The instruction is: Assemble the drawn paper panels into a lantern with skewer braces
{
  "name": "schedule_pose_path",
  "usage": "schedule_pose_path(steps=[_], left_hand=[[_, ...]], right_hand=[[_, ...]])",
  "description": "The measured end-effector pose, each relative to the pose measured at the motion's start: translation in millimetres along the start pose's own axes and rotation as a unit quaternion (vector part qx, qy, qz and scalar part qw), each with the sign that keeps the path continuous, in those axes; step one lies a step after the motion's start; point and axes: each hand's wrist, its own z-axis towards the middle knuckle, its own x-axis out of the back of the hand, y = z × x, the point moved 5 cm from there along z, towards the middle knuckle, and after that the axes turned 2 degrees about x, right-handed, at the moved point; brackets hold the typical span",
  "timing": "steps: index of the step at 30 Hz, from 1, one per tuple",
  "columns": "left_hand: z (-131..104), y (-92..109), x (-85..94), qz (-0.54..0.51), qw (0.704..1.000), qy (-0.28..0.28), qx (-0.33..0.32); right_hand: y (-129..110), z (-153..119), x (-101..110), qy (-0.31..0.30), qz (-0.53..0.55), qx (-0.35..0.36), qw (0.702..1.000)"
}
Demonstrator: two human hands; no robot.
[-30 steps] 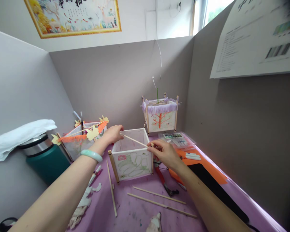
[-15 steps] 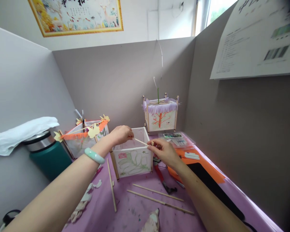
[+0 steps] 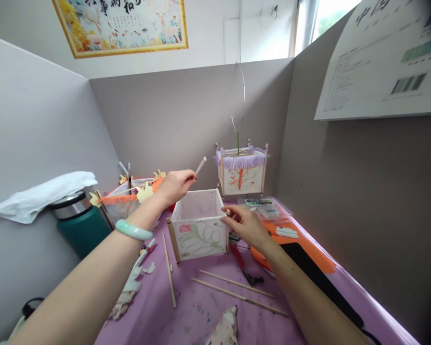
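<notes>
My left hand [image 3: 178, 186], with a pale green bangle [image 3: 133, 230] on its wrist, pinches a short, light wooden stick [image 3: 201, 166]. The stick tilts up and to the right, above the back of a square box-shaped lantern [image 3: 201, 239]. White panels on a wooden frame make up this lantern, whose top is open; a pink flower with green leaves is drawn on the front. At its right front corner, the fingers of my right hand [image 3: 247, 225] close round the post [image 3: 228, 212], whose tip shows between them.
Thin sticks [image 3: 239, 296] lie on the purple cloth in front, with red-handled pliers [image 3: 240, 256] beside the lantern. Behind stands a purple-fringed lantern [image 3: 241, 177]. An orange-fringed lantern [image 3: 120, 207] and a green bottle [image 3: 84, 230] are left; a black tablet-like slab [image 3: 319, 282] lies right.
My left hand has lifted the stick up off the lantern's top and tipped it upward. My right hand stays at the corner post. The view has shifted slightly.
</notes>
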Motion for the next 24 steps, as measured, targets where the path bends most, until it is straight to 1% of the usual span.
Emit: schedule_pose_path(steps=[1, 2, 3, 4, 5, 6, 7, 8, 9, 11, 12, 14, 16, 18, 21, 24], left_hand=[[-7, 2, 12.5, -0.025, 0.999, 0.037, 0.02], [-17, 4, 25.7, -0.089, 0.991, 0.087, 0.048], [-29, 6, 36.7, -0.164, 0.976, 0.127, 0.072], [-43, 8, 44.4, -0.23, 0.957, 0.148, 0.093], [-58, 11, 49.0, -0.281, 0.94, 0.157, 0.115], [-74, 14, 50.8, -0.318, 0.924, 0.161, 0.141], [-91, 16, 49.8, -0.348, 0.909, 0.157, 0.168], [-108, 19, 45.3, -0.375, 0.896, 0.139, 0.193], [-125, 22, 39.5, -0.403, 0.881, 0.125, 0.213], [-156, 25, 23.2, -0.43, 0.862, 0.085, 0.255], [-170, 27, 14.1, -0.427, 0.86, 0.059, 0.275], [-193, 29, -2.0, -0.431, 0.851, 0.023, 0.3], [-209, 31, -14.1, -0.455, 0.833, 0.011, 0.314], [-219, 32, -23.0, -0.486, 0.812, 0.016, 0.324], [-227, 30, -36.4, -0.531, 0.78, 0.023, 0.33], [-234, 26, -53.2, -0.583, 0.74, 0.018, 0.335]], right_hand=[[-1, 0, 3, -0.01, -0.007, 0.003, 1.0], [-3, 0, 6, -0.018, -0.014, 0.004, 1.0], [-5, -1, 11, -0.022, -0.022, 0.0, 1.0], [-7, -2, 17, -0.02, -0.031, -0.008, 0.999], [-10, -4, 23, -0.015, -0.044, -0.018, 0.999], [-15, -7, 28, -0.015, -0.06, -0.027, 0.998], [-22, -13, 30, -0.027, -0.078, -0.033, 0.996], [-29, -22, 29, -0.055, -0.098, -0.034, 0.993], [-38, -34, 24, -0.103, -0.117, -0.032, 0.987], [-53, -70, 5, -0.223, -0.145, -0.03, 0.963], [-58, -91, -6, -0.271, -0.164, -0.048, 0.947], [-65, -133, -28, -0.318, -0.182, -0.066, 0.928], [-67, -169, -48, -0.345, -0.188, -0.088, 0.915], [-67, -192, -61, -0.344, -0.19, -0.105, 0.914], [-65, -206, -66, -0.328, -0.183, -0.124, 0.918], [-62, -204, -56, -0.297, -0.134, -0.133, 0.936]])
